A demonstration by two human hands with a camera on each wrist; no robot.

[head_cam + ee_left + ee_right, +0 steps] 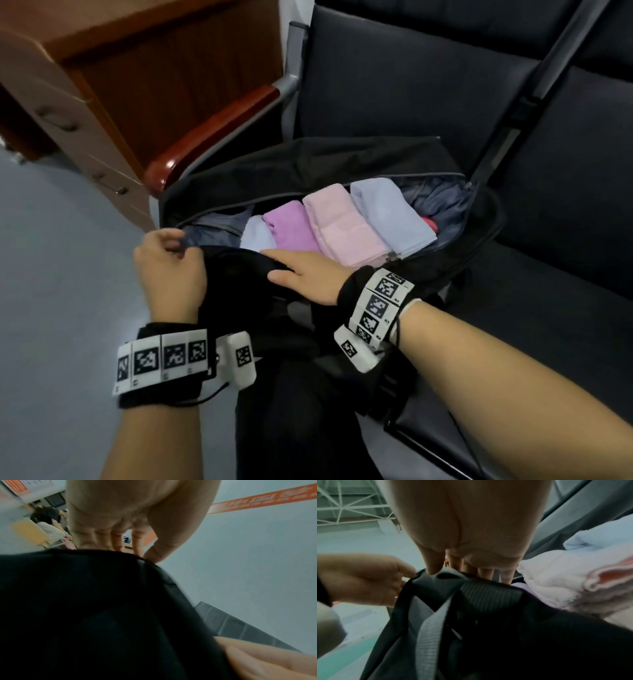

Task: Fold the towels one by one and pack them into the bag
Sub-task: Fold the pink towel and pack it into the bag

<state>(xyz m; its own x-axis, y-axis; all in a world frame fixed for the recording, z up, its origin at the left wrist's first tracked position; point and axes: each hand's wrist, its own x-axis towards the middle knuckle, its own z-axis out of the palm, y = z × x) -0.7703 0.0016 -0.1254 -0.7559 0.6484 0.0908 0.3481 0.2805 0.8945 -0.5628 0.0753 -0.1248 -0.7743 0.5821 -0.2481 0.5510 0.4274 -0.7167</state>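
A black bag point(308, 164) lies unzipped on a dark seat. Folded towels lie side by side inside it: a pale white one point(257, 234), a purple one point(291, 229), a pink one point(342, 226) and a light blue one point(390, 216). My left hand point(168, 250) grips the bag's near left rim with curled fingers point(118, 539) over the black fabric point(85, 601). My right hand point(298, 270) lies flat on the near rim. Its fingers point left over the towels' edge and its thumb point(435, 566) rests on the grey strap point(429, 635).
A wooden cabinet with drawers point(85, 85) stands at the left, behind a red-brown armrest point(212, 133). Dark padded seats point(548, 205) stretch to the right. Grey floor point(51, 274) lies at the left. A seated person point(48, 524) is far off.
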